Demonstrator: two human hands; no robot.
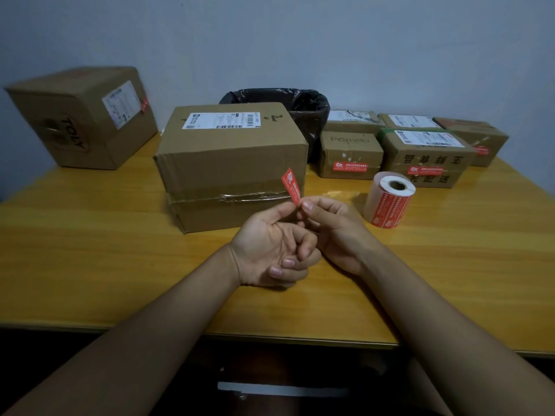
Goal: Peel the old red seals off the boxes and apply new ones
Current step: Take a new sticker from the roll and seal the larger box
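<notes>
The red seal is pinched at its lower end between both hands, left hand and right hand, above the desk centre. Its long axis slants up toward the middle box just beyond, whose taped front seemingly bears no seal.

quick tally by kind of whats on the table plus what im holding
Brown cardboard boxes: 7, e.g. the big taped one
Roll of red seal stickers: 1
Black-lined bin: 1
Loose red seal sticker, pinched by left hand and right hand: 1
Total: 10
</notes>
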